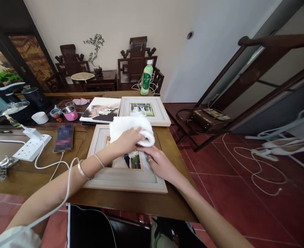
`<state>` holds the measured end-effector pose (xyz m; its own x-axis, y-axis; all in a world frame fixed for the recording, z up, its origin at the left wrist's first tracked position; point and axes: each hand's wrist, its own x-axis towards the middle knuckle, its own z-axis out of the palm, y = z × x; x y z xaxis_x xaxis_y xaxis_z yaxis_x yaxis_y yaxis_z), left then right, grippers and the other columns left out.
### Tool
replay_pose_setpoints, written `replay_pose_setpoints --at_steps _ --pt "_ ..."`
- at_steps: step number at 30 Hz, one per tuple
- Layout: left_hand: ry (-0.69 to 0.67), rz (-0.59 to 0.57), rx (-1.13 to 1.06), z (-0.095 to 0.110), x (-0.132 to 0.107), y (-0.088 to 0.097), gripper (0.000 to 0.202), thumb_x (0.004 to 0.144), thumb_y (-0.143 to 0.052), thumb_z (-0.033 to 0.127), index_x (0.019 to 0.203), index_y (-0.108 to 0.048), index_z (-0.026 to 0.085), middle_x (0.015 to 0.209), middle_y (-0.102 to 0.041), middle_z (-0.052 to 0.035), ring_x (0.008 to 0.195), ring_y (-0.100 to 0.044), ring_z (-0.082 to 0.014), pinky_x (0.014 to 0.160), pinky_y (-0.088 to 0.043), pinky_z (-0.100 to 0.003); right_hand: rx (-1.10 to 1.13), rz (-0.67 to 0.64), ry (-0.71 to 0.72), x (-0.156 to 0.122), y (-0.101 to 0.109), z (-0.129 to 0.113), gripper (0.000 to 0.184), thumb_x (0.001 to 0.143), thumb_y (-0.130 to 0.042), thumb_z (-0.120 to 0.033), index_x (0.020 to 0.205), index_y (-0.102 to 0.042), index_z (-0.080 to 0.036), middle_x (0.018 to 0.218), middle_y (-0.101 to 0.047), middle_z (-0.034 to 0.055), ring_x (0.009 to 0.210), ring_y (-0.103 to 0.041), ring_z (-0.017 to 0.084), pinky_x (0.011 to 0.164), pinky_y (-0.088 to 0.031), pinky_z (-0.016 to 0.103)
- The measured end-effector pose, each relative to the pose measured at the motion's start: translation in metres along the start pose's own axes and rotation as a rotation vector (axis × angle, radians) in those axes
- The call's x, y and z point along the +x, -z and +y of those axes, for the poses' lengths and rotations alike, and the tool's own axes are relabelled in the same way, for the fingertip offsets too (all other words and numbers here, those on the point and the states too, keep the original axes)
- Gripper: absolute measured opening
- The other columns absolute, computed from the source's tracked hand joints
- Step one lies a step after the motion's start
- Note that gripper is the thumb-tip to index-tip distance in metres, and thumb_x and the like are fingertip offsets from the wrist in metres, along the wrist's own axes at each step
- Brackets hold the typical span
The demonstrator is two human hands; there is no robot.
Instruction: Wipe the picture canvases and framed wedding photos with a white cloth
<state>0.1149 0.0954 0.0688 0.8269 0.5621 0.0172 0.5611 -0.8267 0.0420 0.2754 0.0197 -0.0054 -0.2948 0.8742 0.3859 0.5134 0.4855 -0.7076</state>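
A large pale picture frame (pixel 121 179) lies flat on the wooden table (pixel 167 203) in front of me. A white folded towel (pixel 127 125) rests on its upper part. My left hand (pixel 127 140) lies over the towel with fingers curled round its near edge. My right hand (pixel 159 162) rests flat on the frame's glass just right of the towel, fingers stretched out and touching the towel's edge. A ring shows on one finger.
A second framed photo (pixel 144 111) and an unframed print (pixel 101 110) lie further back. A green bottle (pixel 147 80) stands at the far edge. A power strip (pixel 31 146), phone (pixel 63 137), pink cup (pixel 70 113) and white bowl (pixel 40 117) sit at left. Cables trail on the red floor (pixel 257 172) at right.
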Motion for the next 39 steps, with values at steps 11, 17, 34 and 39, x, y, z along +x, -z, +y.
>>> replay_pose_setpoints --at_steps 11,17,34,39 --pt "0.253 -0.099 0.214 -0.039 -0.070 0.014 0.039 0.077 -0.043 -0.004 0.103 -0.067 0.013 0.137 -0.053 -0.0183 0.126 -0.052 -0.0277 0.106 -0.037 -0.046 0.100 0.041 -0.003 0.000 -0.003 0.003 0.066 0.064 -0.039 0.001 0.117 -0.066 -0.027 0.131 -0.062 0.0015 0.131 -0.047 0.021 0.114 -0.032 0.050" --pt "0.345 -0.116 0.188 -0.041 -0.122 0.022 0.054 0.070 -0.036 -0.012 0.107 -0.066 0.014 0.136 -0.056 -0.0146 0.136 -0.041 -0.0253 0.110 -0.034 -0.047 0.191 0.095 -0.063 0.001 0.001 -0.005 0.052 0.071 -0.040 -0.003 0.109 -0.069 -0.024 0.124 -0.066 0.0042 0.124 -0.055 0.021 0.109 -0.039 0.045" --pt "0.354 -0.158 0.157 0.006 -0.131 0.017 0.052 0.069 -0.049 -0.007 0.112 -0.066 0.016 0.151 -0.035 -0.0132 0.140 -0.031 -0.0314 0.110 -0.033 -0.052 0.237 0.187 -0.083 -0.003 0.002 0.004 0.033 0.077 -0.052 -0.011 0.101 -0.070 -0.024 0.129 -0.063 0.0062 0.123 -0.056 0.022 0.108 -0.039 0.045" --pt "0.411 -0.065 0.277 -0.028 -0.110 0.012 0.057 0.072 -0.039 -0.012 0.119 -0.062 0.013 0.151 -0.035 -0.0166 0.139 -0.032 -0.0322 0.107 -0.036 -0.052 0.205 0.139 -0.077 -0.002 0.004 0.002 0.037 0.076 -0.048 -0.009 0.101 -0.071 -0.024 0.125 -0.065 0.0061 0.124 -0.055 0.022 0.108 -0.040 0.047"
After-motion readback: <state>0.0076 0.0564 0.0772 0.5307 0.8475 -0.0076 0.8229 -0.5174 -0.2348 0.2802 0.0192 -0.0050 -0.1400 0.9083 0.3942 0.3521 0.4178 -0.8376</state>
